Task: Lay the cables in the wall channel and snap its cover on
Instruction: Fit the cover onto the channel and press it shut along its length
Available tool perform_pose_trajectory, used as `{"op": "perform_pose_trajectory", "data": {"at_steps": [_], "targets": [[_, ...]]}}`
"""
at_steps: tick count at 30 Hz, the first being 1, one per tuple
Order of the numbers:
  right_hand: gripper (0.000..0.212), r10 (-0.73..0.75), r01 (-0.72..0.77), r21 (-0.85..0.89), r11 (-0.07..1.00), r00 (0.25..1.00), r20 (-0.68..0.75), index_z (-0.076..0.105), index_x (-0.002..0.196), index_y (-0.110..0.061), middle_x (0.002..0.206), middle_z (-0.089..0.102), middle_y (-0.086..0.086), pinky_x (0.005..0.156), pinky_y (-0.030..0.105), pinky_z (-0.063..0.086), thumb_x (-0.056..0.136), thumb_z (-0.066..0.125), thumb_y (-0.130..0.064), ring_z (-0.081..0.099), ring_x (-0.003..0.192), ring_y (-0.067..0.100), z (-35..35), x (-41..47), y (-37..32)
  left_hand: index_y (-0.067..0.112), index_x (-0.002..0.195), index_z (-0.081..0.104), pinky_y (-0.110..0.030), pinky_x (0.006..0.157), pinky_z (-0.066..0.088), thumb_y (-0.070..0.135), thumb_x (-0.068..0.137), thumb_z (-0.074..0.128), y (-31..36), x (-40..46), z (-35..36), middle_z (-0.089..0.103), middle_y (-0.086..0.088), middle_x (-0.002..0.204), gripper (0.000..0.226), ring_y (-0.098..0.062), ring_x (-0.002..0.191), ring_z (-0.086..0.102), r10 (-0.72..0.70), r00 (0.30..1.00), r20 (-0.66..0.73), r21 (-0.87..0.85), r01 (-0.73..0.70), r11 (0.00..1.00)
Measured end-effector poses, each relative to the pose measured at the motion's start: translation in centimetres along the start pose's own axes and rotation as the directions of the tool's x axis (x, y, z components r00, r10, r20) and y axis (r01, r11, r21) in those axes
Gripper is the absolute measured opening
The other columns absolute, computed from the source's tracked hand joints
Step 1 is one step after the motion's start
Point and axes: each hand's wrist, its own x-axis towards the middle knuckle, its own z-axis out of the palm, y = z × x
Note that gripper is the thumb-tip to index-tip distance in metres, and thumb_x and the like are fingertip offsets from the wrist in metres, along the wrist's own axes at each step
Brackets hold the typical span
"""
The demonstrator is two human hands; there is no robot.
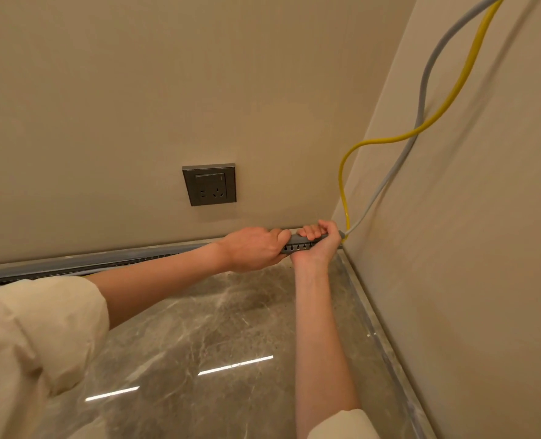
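Two hands on one grey cover, at the room corner below and right of the socket [209, 184].

Left hand [253, 248] grips the cover [297, 243] from above; right hand [318, 240] curls round its corner end. Channel [110, 263] runs left along the wall foot, cables inside. Yellow cable [453, 96] and grey cable [427, 74] drop down the side wall to the cover's end.
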Motion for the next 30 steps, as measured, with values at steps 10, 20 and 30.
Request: {"op": "perform_pose_trajectory", "data": {"at_steps": [10, 20, 30], "targets": [[0.038, 0.002, -0.005, -0.043, 0.999, 0.998, -0.060, 0.023, 0.050, -0.021, 0.033, 0.024, -0.009, 0.033, 0.017, 0.023, 0.077, 0.048, -0.014, 0.022, 0.026, 0.009, 0.1, 0.4, 0.0, 0.002, 0.107, 0.044, -0.038, 0.053, 0.036, 0.033, 0.100, 0.032, 0.1, 0.1, 0.9, 0.061, -0.020, 0.098, 0.034, -0.037, 0.072, 0.061, -0.001, 1.000, -0.016, 0.032, 0.001, 1.000], [0.037, -0.137, 0.103, -0.147, 0.984, 0.960, -0.246, 0.022, 0.054, -0.021, 0.035, 0.023, -0.006, 0.038, 0.019, 0.021, 0.073, 0.044, 0.001, 0.018, 0.032, 0.013, 0.1, 1.5, 0.9, 0.001, 0.102, 0.047, -0.037, 0.048, 0.033, 0.030, 0.099, 0.036, 0.5, -0.1, 2.2, 0.061, -0.021, 0.093, 0.031, -0.038, 0.067, 0.062, -0.059, 0.997, -0.055, 0.061, 0.062, 0.996], [0.034, -0.186, 0.126, -0.210, 0.969, 0.937, -0.294, 0.022, 0.053, -0.021, 0.037, 0.020, -0.004, 0.038, 0.019, 0.020, 0.071, 0.043, -0.001, 0.015, 0.035, 0.015, 0.3, 2.1, 1.2, 0.001, 0.096, 0.048, -0.035, 0.045, 0.032, 0.026, 0.096, 0.043, 0.4, 0.0, 2.6, 0.062, -0.022, 0.086, 0.026, -0.039, 0.059, 0.061, -0.070, 0.991, -0.117, 0.009, 0.071, 0.997]]}}
